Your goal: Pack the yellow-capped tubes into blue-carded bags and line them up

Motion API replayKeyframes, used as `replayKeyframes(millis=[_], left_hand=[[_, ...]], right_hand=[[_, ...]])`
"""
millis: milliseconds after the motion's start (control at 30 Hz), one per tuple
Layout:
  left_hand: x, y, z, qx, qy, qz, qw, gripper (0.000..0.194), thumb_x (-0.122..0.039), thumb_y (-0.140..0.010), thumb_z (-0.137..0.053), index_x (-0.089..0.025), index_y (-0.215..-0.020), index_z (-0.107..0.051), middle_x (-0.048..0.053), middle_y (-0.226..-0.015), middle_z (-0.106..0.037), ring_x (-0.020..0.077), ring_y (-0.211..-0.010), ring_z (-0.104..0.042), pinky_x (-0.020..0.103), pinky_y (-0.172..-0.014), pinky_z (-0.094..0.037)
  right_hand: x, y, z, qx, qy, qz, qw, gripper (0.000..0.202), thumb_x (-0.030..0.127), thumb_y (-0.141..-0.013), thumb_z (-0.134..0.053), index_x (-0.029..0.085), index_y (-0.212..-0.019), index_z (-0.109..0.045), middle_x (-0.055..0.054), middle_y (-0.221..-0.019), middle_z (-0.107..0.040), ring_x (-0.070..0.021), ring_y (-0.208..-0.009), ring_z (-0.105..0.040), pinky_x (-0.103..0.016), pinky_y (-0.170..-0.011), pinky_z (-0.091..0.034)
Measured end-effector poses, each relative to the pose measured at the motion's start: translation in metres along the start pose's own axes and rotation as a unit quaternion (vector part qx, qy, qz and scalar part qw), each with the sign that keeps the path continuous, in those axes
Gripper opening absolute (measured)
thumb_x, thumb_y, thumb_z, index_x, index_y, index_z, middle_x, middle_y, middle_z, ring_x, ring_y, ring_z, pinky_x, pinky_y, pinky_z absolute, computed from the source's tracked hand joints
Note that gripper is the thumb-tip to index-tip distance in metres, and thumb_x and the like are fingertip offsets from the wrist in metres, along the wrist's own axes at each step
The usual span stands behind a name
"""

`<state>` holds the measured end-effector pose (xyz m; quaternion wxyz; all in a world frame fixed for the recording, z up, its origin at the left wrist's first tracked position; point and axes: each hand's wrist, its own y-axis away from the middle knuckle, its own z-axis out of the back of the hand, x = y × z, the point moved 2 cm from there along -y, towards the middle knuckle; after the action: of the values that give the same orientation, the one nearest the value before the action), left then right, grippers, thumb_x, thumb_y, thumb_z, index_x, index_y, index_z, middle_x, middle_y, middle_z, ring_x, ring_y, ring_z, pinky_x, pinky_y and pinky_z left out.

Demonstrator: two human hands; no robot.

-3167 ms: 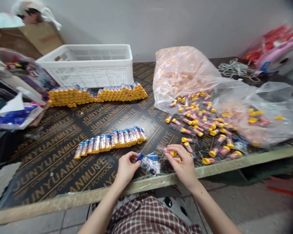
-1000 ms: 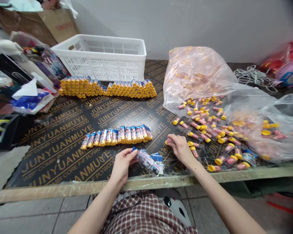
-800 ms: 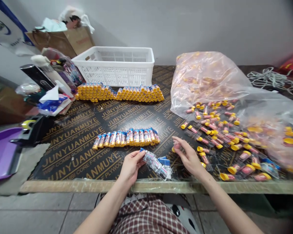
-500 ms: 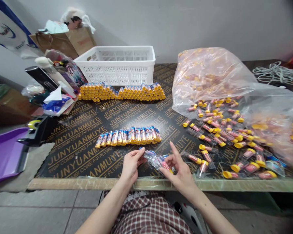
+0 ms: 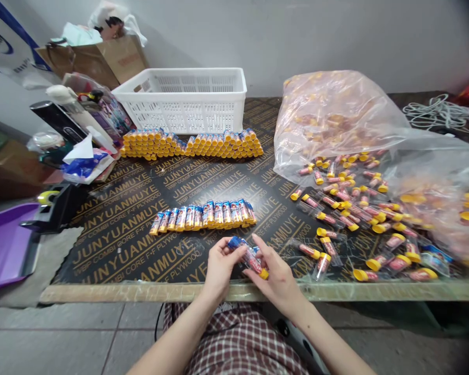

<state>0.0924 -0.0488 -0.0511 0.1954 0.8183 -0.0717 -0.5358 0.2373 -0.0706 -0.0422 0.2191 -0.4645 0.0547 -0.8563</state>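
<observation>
Near the table's front edge my two hands meet around a small clear tube [image 5: 254, 262] with a yellow cap at its lower right end and blue at its upper left end. The fingers of my left hand [image 5: 222, 264] pinch the blue end. My right hand [image 5: 275, 273] is wrapped round the yellow-capped end. Just beyond my hands lies a row of blue-labelled tubes [image 5: 219, 213] with yellow ends. To the right, many loose yellow-capped tubes [image 5: 322, 264] with pink contents are scattered.
A white plastic basket [image 5: 180, 109] stands at the back, with stacked yellow-ended tubes [image 5: 226, 146] before it. A large clear bag [image 5: 336, 104] of tubes lies at the back right. At the left are a purple dustpan [image 5: 8, 245], bottles and a paper bag [image 5: 121, 60].
The fingers of my right hand have closed in around the tube, where the index finger was stretched out before. The blue end of the tube now shows more clearly between my hands.
</observation>
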Motion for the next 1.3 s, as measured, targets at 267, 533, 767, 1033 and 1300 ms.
replayKeyframes(millis=[267,533,767,1033,1300], left_hand=[[-0.018,-0.004,0.002,0.044,0.052,0.081,0.994,0.046,-0.021,-0.054,-0.084,-0.012,-0.093,-0.061,0.003,-0.076,-0.068,0.0116,-0.064,-0.062,0.023,-0.063,-0.051],[-0.009,0.012,-0.010,0.129,0.006,0.128,0.983,0.037,-0.036,-0.061,-0.079,-0.009,-0.083,-0.068,0.008,-0.075,-0.069,0.0135,-0.062,-0.062,0.026,-0.062,-0.050],[-0.007,-0.009,-0.034,0.117,-0.137,-0.067,0.981,0.021,-0.024,-0.060,-0.077,-0.016,-0.078,-0.068,0.004,-0.074,-0.070,0.0172,-0.068,-0.063,0.027,-0.070,-0.049],[0.022,-0.065,-0.088,0.220,-0.331,-0.255,0.882,0.016,-0.018,-0.074,-0.062,-0.020,-0.088,-0.070,0.003,-0.076,-0.068,0.0173,-0.071,-0.059,0.025,-0.072,-0.042],[0.020,-0.063,-0.083,0.241,-0.315,-0.243,0.885,0.011,-0.023,-0.076,-0.061,-0.021,-0.082,-0.070,0.003,-0.073,-0.064,0.0168,-0.069,-0.056,0.025,-0.075,-0.040]], right_hand=[[-0.001,0.004,0.017,0.015,-0.068,0.045,0.997,0.070,0.008,-0.075,-0.052,0.028,-0.139,-0.030,-0.008,-0.117,-0.047,-0.0201,-0.099,-0.053,-0.039,-0.091,-0.047],[-0.002,-0.003,0.023,0.000,-0.033,0.060,0.998,0.081,0.012,-0.073,-0.056,0.031,-0.143,-0.020,-0.009,-0.143,-0.027,-0.0290,-0.124,-0.039,-0.048,-0.099,-0.041],[-0.020,-0.022,0.046,-0.050,-0.068,-0.074,0.994,0.048,0.035,-0.083,-0.059,0.024,-0.129,-0.049,-0.007,-0.104,-0.057,-0.0191,-0.084,-0.056,-0.033,-0.075,-0.048],[-0.076,-0.056,0.075,-0.109,-0.084,-0.199,0.970,0.045,0.046,-0.071,-0.068,0.013,-0.101,-0.060,0.008,-0.049,-0.040,-0.0098,-0.046,-0.036,-0.022,-0.046,-0.030],[-0.093,-0.056,0.069,-0.082,-0.108,-0.198,0.971,0.037,0.046,-0.073,-0.066,0.019,-0.094,-0.051,0.012,-0.050,-0.032,-0.0080,-0.044,-0.032,-0.019,-0.044,-0.025]])
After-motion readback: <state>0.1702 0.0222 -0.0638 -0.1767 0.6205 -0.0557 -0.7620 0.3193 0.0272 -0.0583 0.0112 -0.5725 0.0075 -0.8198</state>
